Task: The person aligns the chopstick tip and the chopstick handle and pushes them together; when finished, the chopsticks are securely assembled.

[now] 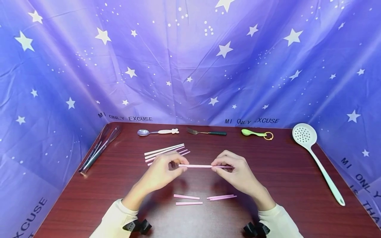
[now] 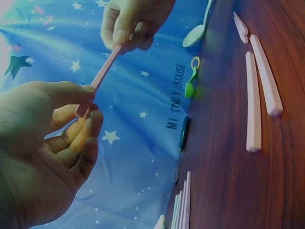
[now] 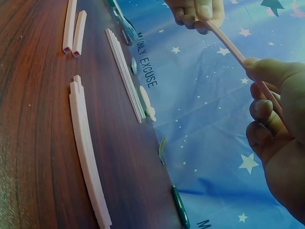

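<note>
A slim, straight pink stick [image 1: 198,166] is held level above the middle of the table between both hands. My left hand [image 1: 163,170] pinches its left end between thumb and fingers. My right hand [image 1: 236,170] pinches it farther along, and its right end runs on past the fingertips into the palm. On the table below lie short pink pieces: two apart on the left [image 1: 187,197], and two side by side on the right [image 1: 221,197]. Their ends look square in the right wrist view. Behind my left hand lies a row of longer white and pink sticks [image 1: 164,149], partly hidden by it.
Along the back edge lie a spoon [image 1: 143,133] with a white handle, a fork [image 1: 216,133] and a green spoon [image 1: 253,133] with a ring. A whisk [image 1: 99,150] lies at left, a white skimmer [image 1: 322,165] at right. Starry cloth [image 1: 190,89] surrounds the table's back and sides.
</note>
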Motion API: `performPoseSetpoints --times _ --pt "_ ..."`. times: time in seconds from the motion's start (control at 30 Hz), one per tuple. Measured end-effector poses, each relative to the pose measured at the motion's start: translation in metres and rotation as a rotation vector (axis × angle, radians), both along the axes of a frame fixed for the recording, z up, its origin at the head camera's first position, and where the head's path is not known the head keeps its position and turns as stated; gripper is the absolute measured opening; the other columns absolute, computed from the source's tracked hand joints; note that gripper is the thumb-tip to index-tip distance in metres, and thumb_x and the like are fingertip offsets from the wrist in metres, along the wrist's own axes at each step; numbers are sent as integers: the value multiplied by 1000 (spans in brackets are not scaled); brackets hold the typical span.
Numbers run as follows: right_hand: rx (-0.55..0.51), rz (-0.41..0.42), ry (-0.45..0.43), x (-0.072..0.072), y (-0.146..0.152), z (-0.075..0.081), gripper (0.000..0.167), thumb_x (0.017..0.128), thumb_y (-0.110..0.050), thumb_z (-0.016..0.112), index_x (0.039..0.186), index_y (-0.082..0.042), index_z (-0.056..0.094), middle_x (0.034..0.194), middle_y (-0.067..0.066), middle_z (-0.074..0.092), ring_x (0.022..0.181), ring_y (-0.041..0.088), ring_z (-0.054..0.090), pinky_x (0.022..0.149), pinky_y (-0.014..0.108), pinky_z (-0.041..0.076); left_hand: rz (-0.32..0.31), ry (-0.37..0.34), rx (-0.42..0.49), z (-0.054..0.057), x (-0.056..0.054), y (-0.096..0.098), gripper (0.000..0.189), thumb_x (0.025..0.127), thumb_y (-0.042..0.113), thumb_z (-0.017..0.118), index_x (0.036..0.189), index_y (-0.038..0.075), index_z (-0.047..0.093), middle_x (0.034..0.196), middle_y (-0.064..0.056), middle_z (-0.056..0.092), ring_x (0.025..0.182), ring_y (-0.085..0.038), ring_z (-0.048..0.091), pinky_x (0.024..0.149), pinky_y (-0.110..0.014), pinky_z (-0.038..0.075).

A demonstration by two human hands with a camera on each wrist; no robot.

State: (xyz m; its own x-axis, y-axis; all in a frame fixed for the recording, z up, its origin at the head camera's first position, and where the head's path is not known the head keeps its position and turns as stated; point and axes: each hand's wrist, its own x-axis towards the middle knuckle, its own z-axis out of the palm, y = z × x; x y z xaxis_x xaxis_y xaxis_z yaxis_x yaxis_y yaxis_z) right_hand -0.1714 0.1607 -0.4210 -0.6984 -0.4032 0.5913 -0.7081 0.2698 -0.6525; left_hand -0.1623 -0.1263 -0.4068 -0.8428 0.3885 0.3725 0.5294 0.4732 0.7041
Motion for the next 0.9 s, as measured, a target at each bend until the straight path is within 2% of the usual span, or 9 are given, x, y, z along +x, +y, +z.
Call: performPoseSetpoints --times 0.2,0.37,0.6,0.9 --pt "3 18 -8 1 -2 -3 22 83 1 82 96 -16 77 90 -4 69 77 6 62 63 18 50 36 23 -23 -2 2 -7 15 86 15 83 95 27 78 82 16 66 74 0 58 67 -30 51" --pt "22 29 -26 0 -3 -5 20 84 -1 82 95 -17 77 89 -5 68 76 6 61 61 20 50 66 29 -49 -7 4 -14 16 86 15 83 94 27 78 82 18 65 75 0 56 66 -27 47" --pt "79 10 -72 1 4 -12 20 85 -5 82 95 -21 77 88 -11 65 69 3 53 56 17 42 114 7 -62 -15 6 -30 14 88 15 82 92 27 77 77 16 61 70 -1 52 62 -24 45" --pt "128 47 -71 4 23 -31 29 86 -5 82 105 -25 73 92 -7 65 68 3 52 54 20 43 205 48 -83 -34 9 -53 19 84 8 84 92 25 77 77 16 61 70 -1 52 64 -21 46"
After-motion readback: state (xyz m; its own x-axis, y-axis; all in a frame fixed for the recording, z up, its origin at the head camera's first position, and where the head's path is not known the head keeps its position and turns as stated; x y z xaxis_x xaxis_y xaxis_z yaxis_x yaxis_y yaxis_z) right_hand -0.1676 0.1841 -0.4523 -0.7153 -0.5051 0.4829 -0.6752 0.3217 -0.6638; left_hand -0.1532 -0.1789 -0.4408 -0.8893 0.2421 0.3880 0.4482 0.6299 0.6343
